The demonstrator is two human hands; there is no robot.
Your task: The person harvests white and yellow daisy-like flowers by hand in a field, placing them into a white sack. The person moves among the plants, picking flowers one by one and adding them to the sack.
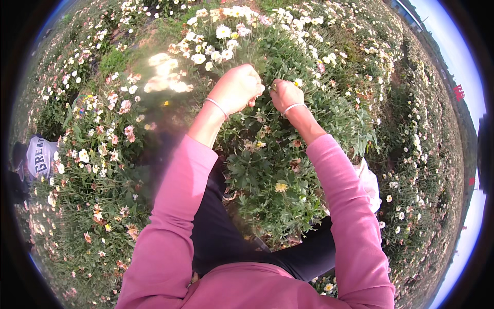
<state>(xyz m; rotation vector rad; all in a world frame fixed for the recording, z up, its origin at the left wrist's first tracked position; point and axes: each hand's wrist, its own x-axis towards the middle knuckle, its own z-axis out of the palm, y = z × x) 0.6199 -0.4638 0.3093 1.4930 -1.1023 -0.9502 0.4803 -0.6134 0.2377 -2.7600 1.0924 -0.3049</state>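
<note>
Both of my hands reach over a leafy clump of chrysanthemums (262, 162) in front of me. My left hand (240, 85) is curled like a fist, knuckles up, just below a cluster of white blooms (216, 52). Close by on its right, my right hand (287, 94) has its fingers bent in toward the left one, and the two stay slightly apart. Whatever may be between the fingers of either hand is hidden or too small to make out. A small white and yellow flower (298, 82) shows beside the right knuckles. A lone yellow bloom (281, 187) stands lower in the clump.
White cloth or a bag (368, 185) lies beyond my right forearm. Dense flower rows (96, 185) flank me on both sides, with some browned heads. At the far left another person's grey top (41, 156) bears writing. Red signs (458, 92) stand at the far right.
</note>
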